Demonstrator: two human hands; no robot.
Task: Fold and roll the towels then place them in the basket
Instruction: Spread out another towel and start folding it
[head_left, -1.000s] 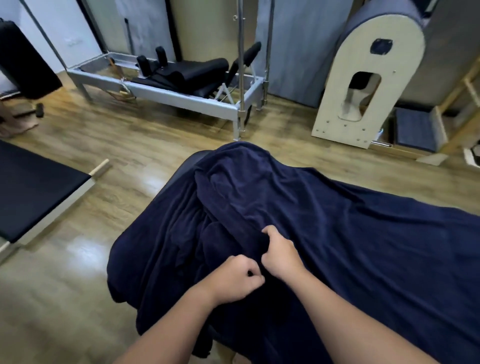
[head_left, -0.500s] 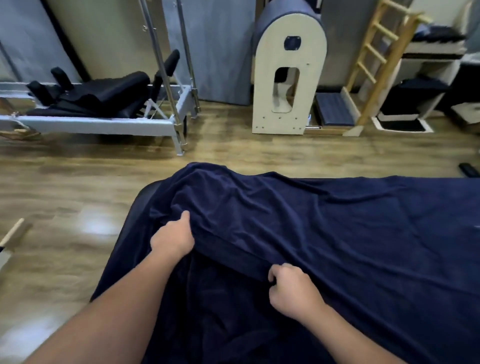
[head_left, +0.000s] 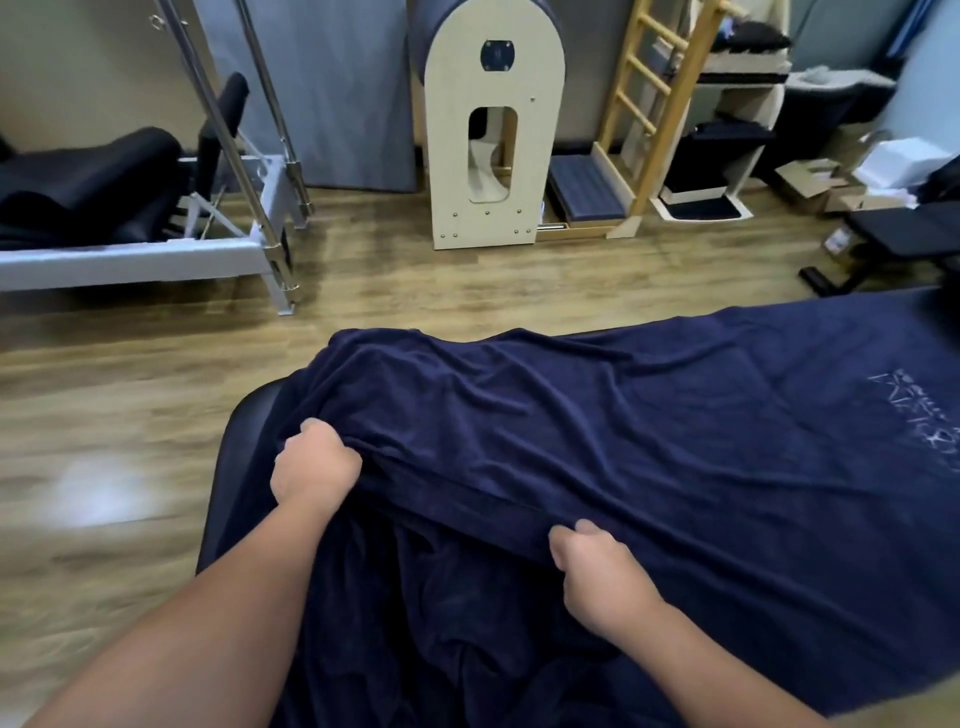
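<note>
A large navy towel (head_left: 649, 457) lies spread and wrinkled over a black padded table (head_left: 244, 436), with a pale printed logo near its right end. My left hand (head_left: 314, 467) grips the towel's near edge at the left, fingers curled under the fold. Further right along the same edge, my right hand (head_left: 597, 571) pinches the cloth. More dark towel fabric (head_left: 441, 623) hangs bunched below the edge between my arms. No basket is in view.
Wooden floor surrounds the table. A grey metal reformer frame (head_left: 156, 260) stands at the left, a cream arched barrel (head_left: 488, 145) and a wooden ladder (head_left: 654, 104) at the back, and a black bench (head_left: 893, 234) with cardboard boxes at the far right.
My hands have moved apart along the towel's edge, the left going left and the right going right. The view has swung right, so more of the spread towel shows.
</note>
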